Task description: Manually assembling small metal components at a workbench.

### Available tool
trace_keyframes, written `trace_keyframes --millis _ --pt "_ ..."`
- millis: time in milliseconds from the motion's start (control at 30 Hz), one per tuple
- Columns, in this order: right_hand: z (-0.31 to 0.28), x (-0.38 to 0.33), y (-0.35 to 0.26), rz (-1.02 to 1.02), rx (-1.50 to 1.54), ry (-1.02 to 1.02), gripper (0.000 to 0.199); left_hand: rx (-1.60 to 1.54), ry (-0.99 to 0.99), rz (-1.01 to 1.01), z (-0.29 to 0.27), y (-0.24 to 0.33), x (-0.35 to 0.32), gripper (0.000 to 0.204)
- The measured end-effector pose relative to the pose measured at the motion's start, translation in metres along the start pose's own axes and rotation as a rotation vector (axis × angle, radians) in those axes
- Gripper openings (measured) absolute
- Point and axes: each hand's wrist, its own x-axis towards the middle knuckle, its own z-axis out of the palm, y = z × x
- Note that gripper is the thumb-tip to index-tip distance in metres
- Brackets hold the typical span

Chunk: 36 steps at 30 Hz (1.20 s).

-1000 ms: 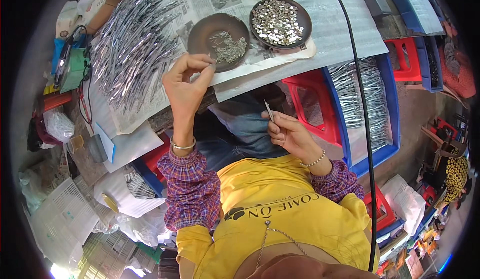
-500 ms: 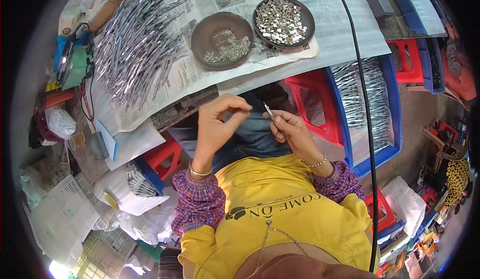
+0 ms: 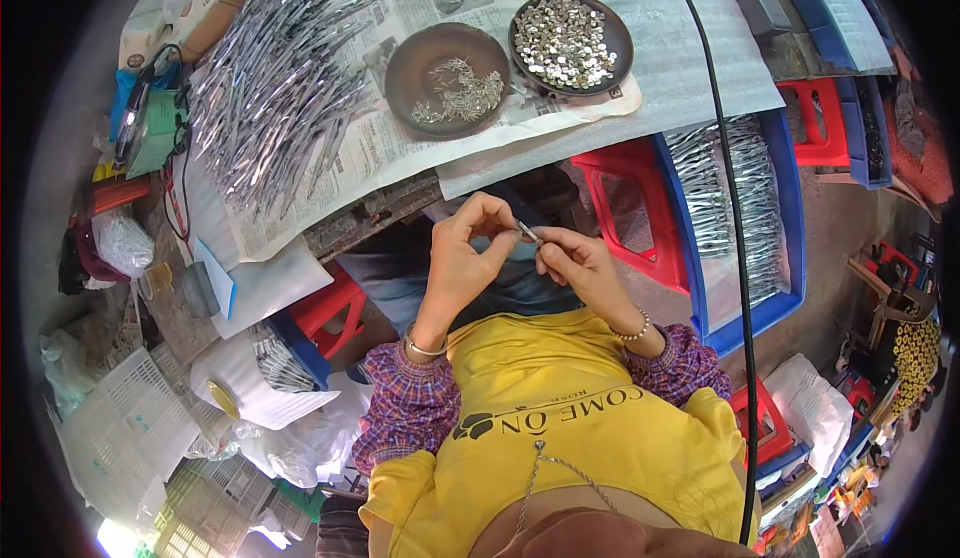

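In front of my lap, my right hand (image 3: 580, 266) grips a slim silver metal piece (image 3: 528, 231) between thumb and fingers. My left hand (image 3: 470, 256) meets its upper end, thumb and forefinger pinched together there. Anything tiny inside that left pinch is too small to make out. Beyond my hands, on the newspaper-covered table (image 3: 350, 183), lie two round dark dishes. The left dish (image 3: 400, 83) holds small thin silver pins (image 3: 465, 96); the right dish (image 3: 621, 43) holds shiny little discs (image 3: 565, 43). A wide heap of long slim metal pieces (image 3: 275, 98) spreads to their left.
At right, a blue tray (image 3: 795, 258) of lined-up metal pieces rests by a red stool (image 3: 635, 213). A black cable (image 3: 728, 178) hangs down the right side. Another tray (image 3: 305, 348) with metal pieces sits low left beside a second red stool (image 3: 335, 313).
My left hand has moved right and slightly down, from apart to touching the metal piece's end. The right hand stays nearly in place, still holding the piece.
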Motion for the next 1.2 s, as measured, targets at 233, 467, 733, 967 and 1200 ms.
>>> trace_keyframes --millis 233,467,733,967,1200 --pt "0.003 -0.001 -0.003 -0.109 -0.287 0.069 0.024 0.000 0.046 0.007 0.002 -0.002 -0.001 0.019" --pt "-0.002 -0.002 -0.009 -0.012 -0.146 0.007 0.024 -0.097 0.024 -0.005 0.003 -0.004 -0.002 0.021" --pt "-0.005 0.001 -0.008 0.245 0.257 -0.178 0.028 -0.410 -0.037 -0.059 0.000 -0.005 -0.003 0.023" --pt "-0.007 0.001 -0.013 0.208 0.293 -0.172 0.022 -0.376 -0.043 -0.154 0.006 -0.003 -0.004 0.012" --pt "-0.017 0.022 -0.045 -0.677 -0.765 0.153 0.021 -0.507 0.098 -0.006 0.003 0.008 -0.012 0.011"
